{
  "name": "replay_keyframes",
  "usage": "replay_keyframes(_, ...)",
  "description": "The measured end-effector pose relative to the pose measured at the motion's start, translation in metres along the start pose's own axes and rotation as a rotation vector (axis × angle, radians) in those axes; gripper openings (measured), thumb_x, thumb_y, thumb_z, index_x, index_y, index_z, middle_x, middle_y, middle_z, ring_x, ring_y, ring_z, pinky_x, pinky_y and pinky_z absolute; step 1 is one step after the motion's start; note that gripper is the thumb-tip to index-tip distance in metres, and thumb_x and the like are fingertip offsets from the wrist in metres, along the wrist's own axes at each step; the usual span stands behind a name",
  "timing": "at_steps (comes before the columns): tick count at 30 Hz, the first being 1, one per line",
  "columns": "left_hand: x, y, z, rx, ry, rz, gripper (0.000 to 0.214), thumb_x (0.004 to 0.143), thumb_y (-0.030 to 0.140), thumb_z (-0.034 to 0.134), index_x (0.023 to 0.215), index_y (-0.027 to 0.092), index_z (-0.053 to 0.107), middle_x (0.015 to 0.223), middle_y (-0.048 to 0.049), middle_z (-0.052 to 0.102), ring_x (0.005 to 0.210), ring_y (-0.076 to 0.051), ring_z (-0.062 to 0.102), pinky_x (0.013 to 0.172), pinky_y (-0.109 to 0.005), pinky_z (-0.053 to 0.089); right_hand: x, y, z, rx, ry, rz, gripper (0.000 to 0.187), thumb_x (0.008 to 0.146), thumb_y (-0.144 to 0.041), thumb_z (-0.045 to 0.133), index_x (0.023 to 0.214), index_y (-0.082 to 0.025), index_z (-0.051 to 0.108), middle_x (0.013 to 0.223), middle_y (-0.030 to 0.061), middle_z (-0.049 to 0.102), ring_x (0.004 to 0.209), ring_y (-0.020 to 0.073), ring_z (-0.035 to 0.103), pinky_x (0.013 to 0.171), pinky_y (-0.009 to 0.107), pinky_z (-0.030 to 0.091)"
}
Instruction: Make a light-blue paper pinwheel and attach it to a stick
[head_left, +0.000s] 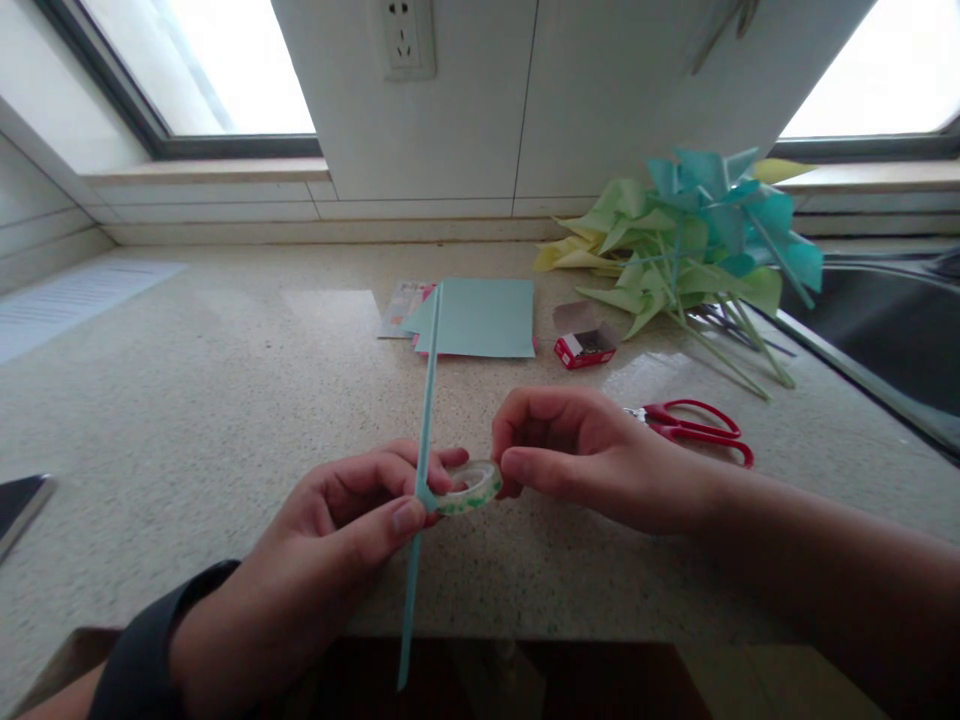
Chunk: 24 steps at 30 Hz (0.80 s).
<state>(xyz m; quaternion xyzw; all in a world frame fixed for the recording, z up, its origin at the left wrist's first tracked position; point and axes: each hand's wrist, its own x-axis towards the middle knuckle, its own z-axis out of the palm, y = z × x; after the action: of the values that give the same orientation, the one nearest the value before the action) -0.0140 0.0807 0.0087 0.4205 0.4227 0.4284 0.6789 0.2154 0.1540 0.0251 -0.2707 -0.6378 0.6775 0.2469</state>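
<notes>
My left hand (pixel 349 535) is closed, thumb and fingers pinching a thin light-blue paper stick (pixel 430 390) that stands nearly upright and slightly tilted. In the same hand, against the stick, sits a small roll of clear tape (pixel 474 490) with green marks on its side. My right hand (pixel 592 455) is closed, with curled fingers and thumb at the right edge of the roll. Whether a loose tape end lies between those fingertips is hidden. Red-handled scissors (pixel 694 425) lie just behind my right hand, their blades partly covered by it.
Light-blue paper sheets (pixel 487 315) lie at mid-counter, beside an open small red box (pixel 585 345). Green, yellow and blue paper pinwheels (pixel 697 230) are heaped at the back right, near a dark sink (pixel 885 320). A phone-like device (pixel 22 505) and a printed sheet (pixel 67 300) are left.
</notes>
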Motion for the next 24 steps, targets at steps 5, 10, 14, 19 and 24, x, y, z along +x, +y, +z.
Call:
replay_keyframes(5, -0.0005, -0.0023, -0.0017, -0.004, 0.009, -0.003, 0.013, 0.080, 0.039, 0.082, 0.086, 0.028, 0.081, 0.116, -0.0051, 0.074, 0.143, -0.034, 0.041, 0.118, -0.047, 0.029, 0.0014, -0.0005, -0.0004, 0.002, 0.026, 0.069, 0.025, 0.079, -0.030, 0.081, 0.084, -0.014, 0.063, 0.075, -0.0012, 0.067, 0.064, 0.0078, 0.056, 0.056, 0.020, 0.041)
replay_keyframes(10, 0.0007, -0.0017, -0.0013, 0.012, 0.007, 0.004, 0.010, 0.082, 0.039, 0.081, 0.084, 0.029, 0.080, 0.117, -0.0028, 0.072, 0.143, -0.032, 0.041, 0.116, -0.044, 0.032, 0.0014, 0.0014, -0.0006, -0.008, 0.012, 0.092, 0.019, 0.082, -0.028, 0.077, 0.082, -0.015, 0.063, 0.079, 0.0014, 0.071, 0.070, 0.0093, 0.063, 0.062, 0.021, 0.045)
replay_keyframes(14, 0.0014, -0.0001, 0.0003, 0.016, 0.003, 0.019, 0.011, 0.081, 0.038, 0.082, 0.084, 0.028, 0.081, 0.110, -0.0038, 0.074, 0.139, -0.032, 0.046, 0.115, -0.042, 0.034, 0.0014, 0.0029, 0.0001, -0.007, 0.011, 0.109, 0.014, 0.082, -0.021, 0.075, 0.081, -0.015, 0.062, 0.077, 0.0005, 0.072, 0.068, 0.0084, 0.063, 0.060, 0.019, 0.043)
replay_keyframes(19, 0.0027, 0.0004, 0.0009, -0.067, 0.034, -0.020, 0.012, 0.078, 0.036, 0.084, 0.083, 0.025, 0.081, 0.115, -0.0053, 0.075, 0.132, -0.030, 0.055, 0.114, -0.041, 0.036, 0.0038, 0.0034, -0.0001, -0.053, 0.079, 0.096, 0.009, 0.083, -0.015, 0.066, 0.076, -0.017, 0.060, 0.073, -0.0011, 0.070, 0.067, 0.0089, 0.062, 0.062, 0.021, 0.044)
replay_keyframes(24, 0.0020, -0.0021, -0.0036, -0.172, -0.001, 0.006, 0.007, 0.083, 0.030, 0.080, 0.086, 0.024, 0.081, 0.118, -0.0019, 0.075, 0.120, -0.022, 0.064, 0.102, -0.025, 0.050, 0.0059, 0.0043, -0.0022, -0.068, 0.134, 0.124, 0.010, 0.083, -0.017, 0.064, 0.074, -0.017, 0.059, 0.071, -0.0002, 0.069, 0.067, 0.0107, 0.061, 0.064, 0.024, 0.045)
